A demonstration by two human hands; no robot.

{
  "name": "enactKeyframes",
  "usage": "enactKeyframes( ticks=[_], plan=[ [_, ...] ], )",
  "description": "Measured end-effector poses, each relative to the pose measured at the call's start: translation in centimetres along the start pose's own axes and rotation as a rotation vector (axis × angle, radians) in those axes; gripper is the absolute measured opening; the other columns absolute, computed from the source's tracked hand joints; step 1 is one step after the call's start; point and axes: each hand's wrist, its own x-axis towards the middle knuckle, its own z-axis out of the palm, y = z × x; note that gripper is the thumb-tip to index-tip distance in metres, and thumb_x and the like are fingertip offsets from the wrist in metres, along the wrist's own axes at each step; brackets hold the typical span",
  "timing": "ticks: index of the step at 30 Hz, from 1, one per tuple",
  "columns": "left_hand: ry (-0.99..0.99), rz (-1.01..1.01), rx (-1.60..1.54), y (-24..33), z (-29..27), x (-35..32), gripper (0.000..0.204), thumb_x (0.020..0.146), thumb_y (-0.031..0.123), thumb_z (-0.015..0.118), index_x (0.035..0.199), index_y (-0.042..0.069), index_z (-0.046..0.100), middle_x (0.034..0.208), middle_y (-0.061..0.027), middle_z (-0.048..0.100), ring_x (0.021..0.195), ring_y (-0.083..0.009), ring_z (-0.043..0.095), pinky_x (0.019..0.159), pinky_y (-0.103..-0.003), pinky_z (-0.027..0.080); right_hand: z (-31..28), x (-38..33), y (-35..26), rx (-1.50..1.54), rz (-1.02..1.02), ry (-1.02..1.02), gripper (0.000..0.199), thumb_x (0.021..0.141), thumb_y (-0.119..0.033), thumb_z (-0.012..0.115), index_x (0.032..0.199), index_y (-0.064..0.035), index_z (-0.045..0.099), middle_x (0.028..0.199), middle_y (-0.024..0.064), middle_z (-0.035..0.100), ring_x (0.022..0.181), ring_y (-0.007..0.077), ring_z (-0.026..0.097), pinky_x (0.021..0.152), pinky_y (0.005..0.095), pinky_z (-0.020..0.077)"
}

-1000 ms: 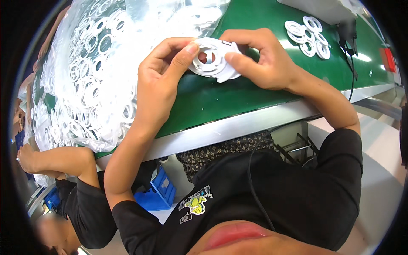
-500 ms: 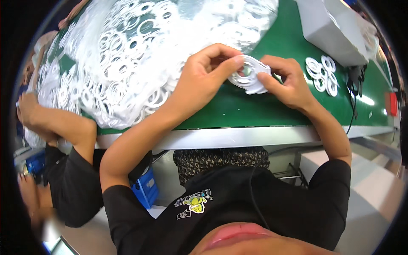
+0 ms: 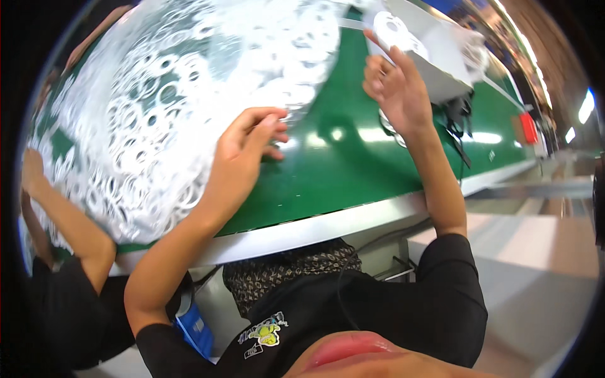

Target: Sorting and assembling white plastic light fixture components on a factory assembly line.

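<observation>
My right hand [image 3: 400, 94] is raised at the mouth of a white box [image 3: 444, 72], its fingers apart and the index finger stretched out. A white round plastic part with a ring in it [image 3: 392, 28] shows just past the fingertips, against the box; whether it touches them I cannot tell. My left hand [image 3: 242, 148] hovers over the green table beside the bag, its fingers loosely curled and apart with nothing visible in them. A clear plastic bag [image 3: 220, 60] full of white plastic rings [image 3: 167, 94] covers the table's left side. Behind my right wrist, a white ring [image 3: 386, 123] is partly hidden.
The green table [image 3: 315, 183] has a metal front edge [image 3: 302, 238]. Black cables [image 3: 459, 120] lie beside the box, and a red block [image 3: 527, 128] sits farther right. At the left, another person's arm [image 3: 69, 214] reaches over the bag. A blue bin [image 3: 194, 331] stands below.
Both hands held the white round part together; now they are apart. My right hand has moved up to the box, and my left hand has let go. The view has turned right.
</observation>
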Motion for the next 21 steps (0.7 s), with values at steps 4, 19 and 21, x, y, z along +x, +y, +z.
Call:
enactKeyframes(
  ticks=[4, 19, 21],
  plan=[
    [-0.07, 0.001, 0.089, 0.1, 0.6, 0.3, 0.025, 0.097, 0.019, 0.049, 0.109, 0.0, 0.057, 0.101, -0.0065, 0.059, 0.087, -0.0124, 0.057, 0.073, -0.024, 0.047, -1.0, 0.1, 0.2, -0.164, 0.131, -0.02, 0.04, 0.09, -0.028, 0.055, 0.119, 0.0007, 0.056, 0.077, -0.0004, 0.056, 0.062, 0.008, 0.046, 0.055, 0.022, 0.0364],
    [-0.003, 0.443, 0.374, 5.5, -3.1, 0.7, 0.025, 0.083, -0.004, 0.043, 0.096, 0.0, 0.064, 0.095, -0.0057, 0.066, 0.084, -0.0116, 0.059, 0.08, -0.027, 0.048, -0.1, -2.1, 2.2, -2.317, -0.082, 0.163, 0.027, 0.083, -0.033, 0.061, 0.087, -0.0061, 0.058, 0.084, 0.0121, 0.063, 0.083, 0.0304, 0.063, 0.073, 0.0431, 0.0481],
    [0.086, 0.499, 0.499, 6.3, -6.8, 2.5, 0.027, 0.085, 0.0, 0.043, 0.101, 0.0, 0.065, 0.096, -0.0056, 0.067, 0.09, -0.0124, 0.061, 0.08, -0.025, 0.048, 0.5, -2.7, 1.3, -2.352, 0.0, 0.231, 0.025, 0.082, -0.03, 0.061, 0.085, -0.0048, 0.057, 0.079, 0.0161, 0.063, 0.077, 0.0315, 0.064, 0.066, 0.0439, 0.0498]
  ],
)
